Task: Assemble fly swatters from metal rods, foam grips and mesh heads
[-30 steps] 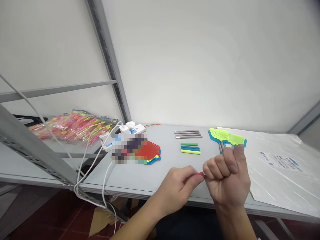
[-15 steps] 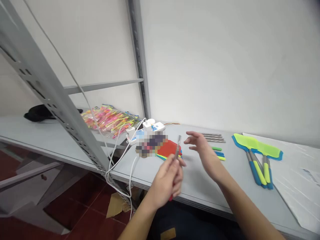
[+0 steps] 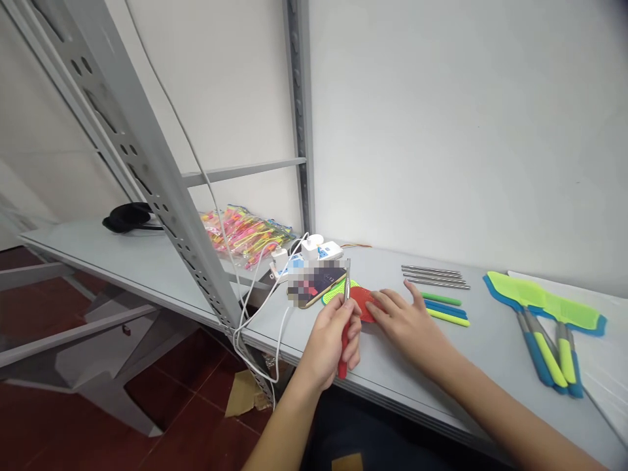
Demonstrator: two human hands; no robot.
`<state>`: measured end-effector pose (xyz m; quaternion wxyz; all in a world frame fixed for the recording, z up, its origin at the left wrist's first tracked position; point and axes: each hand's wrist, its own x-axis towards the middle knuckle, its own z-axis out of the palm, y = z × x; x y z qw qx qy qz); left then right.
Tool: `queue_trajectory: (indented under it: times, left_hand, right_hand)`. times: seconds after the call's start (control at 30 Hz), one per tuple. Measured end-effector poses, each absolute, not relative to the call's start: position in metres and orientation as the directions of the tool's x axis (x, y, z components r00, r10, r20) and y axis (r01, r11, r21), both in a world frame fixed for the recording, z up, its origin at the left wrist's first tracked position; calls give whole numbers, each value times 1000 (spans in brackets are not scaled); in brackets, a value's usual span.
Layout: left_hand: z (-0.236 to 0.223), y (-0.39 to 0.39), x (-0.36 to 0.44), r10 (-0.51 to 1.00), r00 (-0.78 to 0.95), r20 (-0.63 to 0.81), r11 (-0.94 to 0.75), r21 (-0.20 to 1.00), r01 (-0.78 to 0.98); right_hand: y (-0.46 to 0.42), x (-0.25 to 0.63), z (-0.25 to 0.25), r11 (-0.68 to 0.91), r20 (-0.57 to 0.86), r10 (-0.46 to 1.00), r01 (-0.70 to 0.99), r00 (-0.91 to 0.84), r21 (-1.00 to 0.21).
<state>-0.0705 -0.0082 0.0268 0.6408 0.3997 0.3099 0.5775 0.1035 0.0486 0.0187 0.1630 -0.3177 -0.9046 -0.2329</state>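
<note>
My left hand [image 3: 331, 343] is closed around a red handle [image 3: 344, 350] with a thin metal rod [image 3: 348, 278] pointing up out of it. My right hand [image 3: 405, 320] has its fingers on a red mesh fly swatter head [image 3: 363, 302], gripping its right side; the thumb is hidden. Beneath and left of it lies a yellow-green swatter head [image 3: 336, 292]. Beyond my right hand lie several metal rods [image 3: 434, 276], with green [image 3: 444, 299], blue [image 3: 446, 309] and yellow-green handles [image 3: 449, 318] nearer.
Assembled fly swatters [image 3: 544, 301] lie at the right beside white plastic sheeting [image 3: 608, 353]. A phone [image 3: 318, 288], a power strip [image 3: 331, 250] and white cables [image 3: 255, 353] are on the left. A shelf post [image 3: 161, 190] rises before a bag of colourful items [image 3: 250, 232].
My right hand has come down onto the red swatter head, which has slid right, uncovering the yellow-green one. My left hand still holds the handle and rod. The view has turned left.
</note>
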Motion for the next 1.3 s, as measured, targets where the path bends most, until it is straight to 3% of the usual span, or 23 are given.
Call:
queue_trajectory:
  times: [0.07, 0.13, 0.23, 0.33, 0.4, 0.5, 0.63, 0.97, 1.3]
  left_hand:
    - [31, -9, -66, 971, 235, 56, 70, 867, -494]
    - [36, -8, -59, 934, 352, 58, 133, 859, -494]
    - [44, -2, -39, 821, 568, 55, 245, 865, -438]
    - [47, 8, -7, 678, 734, 25, 321, 889, -327]
    - [44, 13, 18, 611, 791, 9, 343, 898, -275]
    - [33, 9, 51, 536, 844, 17, 376, 891, -256]
    - [16, -14, 72, 483, 875, -15, 411, 887, -212]
    - [6, -38, 73, 555, 822, -131, 369, 924, -102]
    - [8, -39, 72, 551, 821, -152, 367, 927, -75]
  right_hand:
    - [39, 124, 28, 648, 527, 520, 713, -672, 269]
    - [30, 150, 36, 588, 638, 580, 802, -507, 102]
    - [15, 191, 41, 435, 628, 772, 801, -96, -411]
    - [-6, 222, 41, 215, 305, 941, 443, 144, -871]
    - [-22, 234, 39, 100, 115, 981, 100, 156, -990]
    - [-46, 241, 34, -15, -61, 986, -274, 157, -962]
    - [-64, 248, 30, -16, -100, 980, -432, 173, -902]
    - [-69, 262, 11, 120, 69, 977, -249, 204, -961]
    - [-72, 263, 19, 126, 84, 978, -215, 192, -969]
